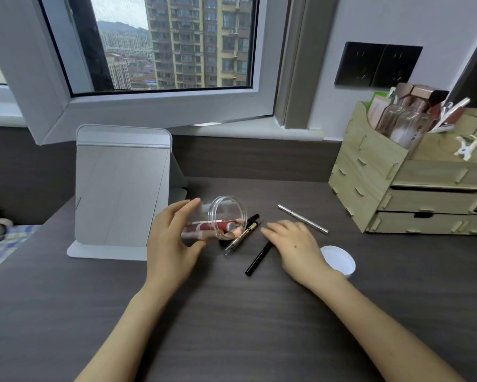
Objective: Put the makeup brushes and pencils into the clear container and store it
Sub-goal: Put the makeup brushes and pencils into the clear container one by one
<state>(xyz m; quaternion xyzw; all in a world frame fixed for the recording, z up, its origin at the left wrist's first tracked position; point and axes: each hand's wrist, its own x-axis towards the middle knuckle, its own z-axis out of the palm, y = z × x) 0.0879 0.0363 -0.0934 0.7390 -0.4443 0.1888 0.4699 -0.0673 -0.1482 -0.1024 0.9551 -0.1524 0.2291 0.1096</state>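
Note:
My left hand grips the clear container, which is tipped on its side with its mouth facing right. A red tube lies inside it. Just outside the mouth lie a black and clear pencil and a black pen on the dark desk. My right hand rests flat over the upper end of the black pen, fingers spread toward the pencils, holding nothing. A silver pencil lies beyond that hand.
A white lid lies to the right of my right hand. A folding mirror stands at the left. A wooden drawer organizer with bottles and brushes sits at the back right. The window is behind the desk.

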